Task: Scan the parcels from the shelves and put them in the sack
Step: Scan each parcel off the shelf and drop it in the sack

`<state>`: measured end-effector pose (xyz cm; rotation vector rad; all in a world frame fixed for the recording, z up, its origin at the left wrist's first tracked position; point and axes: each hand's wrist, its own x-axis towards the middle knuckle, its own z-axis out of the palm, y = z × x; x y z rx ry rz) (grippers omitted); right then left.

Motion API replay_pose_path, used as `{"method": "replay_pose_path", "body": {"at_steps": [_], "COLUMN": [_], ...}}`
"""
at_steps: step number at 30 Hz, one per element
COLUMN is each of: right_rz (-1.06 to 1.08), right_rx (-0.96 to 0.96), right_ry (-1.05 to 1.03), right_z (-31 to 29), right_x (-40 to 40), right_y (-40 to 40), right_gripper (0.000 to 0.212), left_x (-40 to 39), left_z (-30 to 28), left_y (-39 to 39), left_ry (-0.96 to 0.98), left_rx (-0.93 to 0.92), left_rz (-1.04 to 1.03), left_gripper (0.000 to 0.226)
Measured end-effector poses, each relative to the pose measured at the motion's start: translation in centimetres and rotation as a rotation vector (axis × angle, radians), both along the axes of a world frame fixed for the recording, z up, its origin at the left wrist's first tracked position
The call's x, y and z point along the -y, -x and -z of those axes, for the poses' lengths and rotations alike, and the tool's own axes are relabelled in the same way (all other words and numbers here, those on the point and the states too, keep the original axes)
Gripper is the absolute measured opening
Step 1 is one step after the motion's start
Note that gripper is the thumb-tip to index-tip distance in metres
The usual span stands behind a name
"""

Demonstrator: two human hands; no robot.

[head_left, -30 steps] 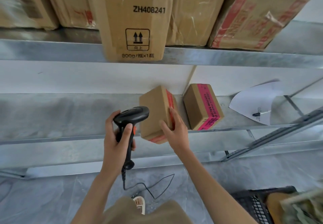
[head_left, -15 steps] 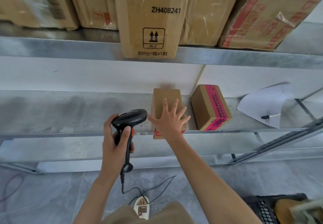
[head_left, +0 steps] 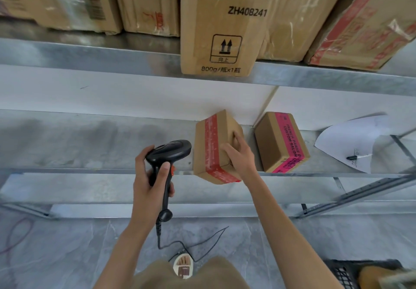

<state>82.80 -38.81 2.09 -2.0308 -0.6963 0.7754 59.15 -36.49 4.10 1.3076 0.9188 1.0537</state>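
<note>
my right hand [head_left: 239, 157] is grasping the small brown cardboard parcel with red tape [head_left: 215, 148] mid-frame at the steel shelf [head_left: 90, 144] edge, left hand [head_left: 149, 176] clenched round the black handheld scanner [head_left: 167, 160].

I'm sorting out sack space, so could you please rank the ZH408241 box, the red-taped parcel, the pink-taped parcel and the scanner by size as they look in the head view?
1. ZH408241 box, clearly largest.
2. Red-taped parcel, gripped by the right hand, and pink-taped parcel: they look alike; the red-taped one sits nearer the camera, so I won't rank them.
3. Scanner, held in the left hand, smallest.
</note>
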Motion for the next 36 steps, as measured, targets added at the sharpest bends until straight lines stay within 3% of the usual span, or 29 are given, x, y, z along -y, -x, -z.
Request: {"method": "replay_pose_path", "body": {"at_steps": [5, 7, 13, 16, 23, 26, 29, 36], "right_rz": [-0.068, -0.111, -0.174, -0.121, 0.078, 0.191, 0.227, 0.228], "right_rx": [0.478, 0.586, 0.561, 0.539, 0.528, 0.284, 0.215, 0.332], "right_ry": [0.129, 0.222, 0.564, 0.592, 0.316, -0.071, -0.362, -0.509], "right_z": [-1.0, -1.5, -0.7, 0.2, 0.6, 0.5, 0.3, 0.1], "right_x": [0.2, 0.1, -0.8, -1.0, 0.2, 2.0, 3.6, 5.0], "right_y": [-0.3, -0.4, 0.4, 0.9, 0.8, 1.3, 2.9, 4.6], "right_gripper": [0.062, 0.063, 0.084, 0.1, 0.083, 0.083, 0.078, 0.08], "left_x": [-0.5, -0.5, -0.5, -0.6, -0.2, 0.2, 0.9, 1.4], "left_z": [0.0, 0.1, 0.3, 0.5, -0.6, -1.2, -1.6, -1.9], "left_y": [-0.7, -0.8, -0.7, -0.5, 0.0, 0.2, 0.2, 0.4], "left_ry": [-0.006, -0.009, 0.003, -0.005, -0.033, -0.054, -0.066, -0.129], "left_rx": [0.007, 0.002, -0.008, -0.024, -0.041, -0.017, -0.006, 0.025], "left_rz": [0.035, 0.054, 0.065, 0.059, 0.07, 0.082, 0.1, 0.101], "left_gripper": [0.037, 0.037, 0.038, 0.036, 0.038, 0.046, 0.051, 0.05]}}
